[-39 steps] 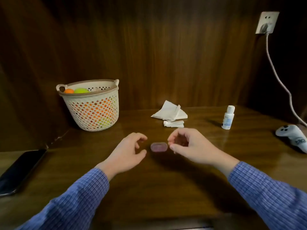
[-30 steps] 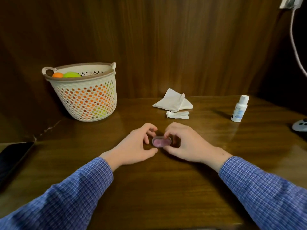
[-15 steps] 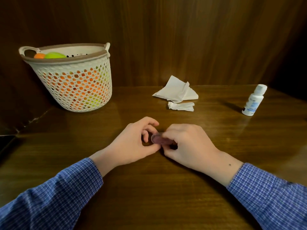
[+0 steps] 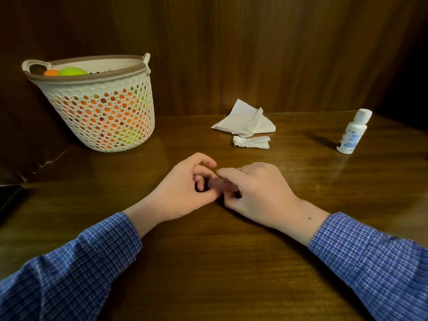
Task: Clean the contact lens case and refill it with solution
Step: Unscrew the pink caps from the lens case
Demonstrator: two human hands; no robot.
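Note:
A small pink contact lens case point(image 4: 220, 183) is at the middle of the wooden table point(image 4: 208, 262), tilted up between my two hands. My right hand point(image 4: 257, 191) grips it from the right with fingers over its top and thumb below. My left hand point(image 4: 185, 188) pinches its left end with thumb and curled fingers. Most of the case is hidden by the fingers. A small white solution bottle point(image 4: 352, 134) with a white cap and blue label stands upright at the right, away from both hands.
White crumpled tissues point(image 4: 245, 123) lie behind the hands near the wall. A white perforated basket point(image 4: 102, 107) with orange and green balls stands at the back left. A dark phone edge point(image 4: 7, 198) shows at the far left. A wood-panelled wall closes the back.
Both hands closed in on the case, which lay flat between them, and took hold of it. It is now tipped up off the table. The view has moved closer and lower.

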